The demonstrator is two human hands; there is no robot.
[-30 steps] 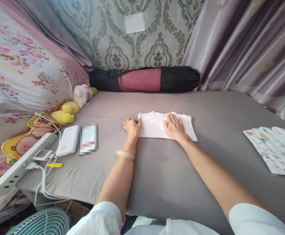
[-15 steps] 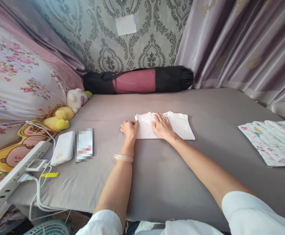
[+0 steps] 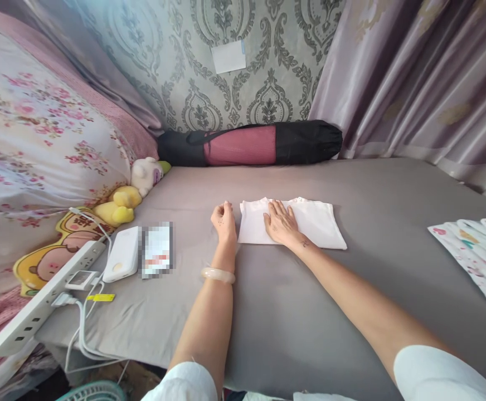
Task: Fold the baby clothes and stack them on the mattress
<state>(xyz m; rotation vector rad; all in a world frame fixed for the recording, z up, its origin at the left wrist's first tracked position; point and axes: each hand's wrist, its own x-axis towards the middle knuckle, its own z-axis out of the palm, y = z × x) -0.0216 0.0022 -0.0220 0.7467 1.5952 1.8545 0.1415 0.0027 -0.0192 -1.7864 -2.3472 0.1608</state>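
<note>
A folded white cloth garment (image 3: 318, 223) lies on the grey bed sheet (image 3: 293, 317), with a slightly wavy far edge. My right hand (image 3: 281, 221) rests flat on its left-middle part, fingers spread and pointing away from me. Just off the garment's left edge, my left hand (image 3: 223, 221) is raised with its fingers curled in and the thumb against them. Whether anything small is pinched there is hidden. A pale bangle (image 3: 218, 275) circles the left wrist.
Folded patterned cloths (image 3: 472, 256) lie at the right. On the left are a white power bank (image 3: 121, 254), a blurred packet (image 3: 156, 250), a power strip (image 3: 46, 298) with cables, and plush toys (image 3: 121, 205). A black and pink rolled bag (image 3: 239, 146) lies along the wall.
My left hand has come off the garment's left edge and its fingers have curled in. My right hand stays flat on the cloth. The whole view has shifted slightly.
</note>
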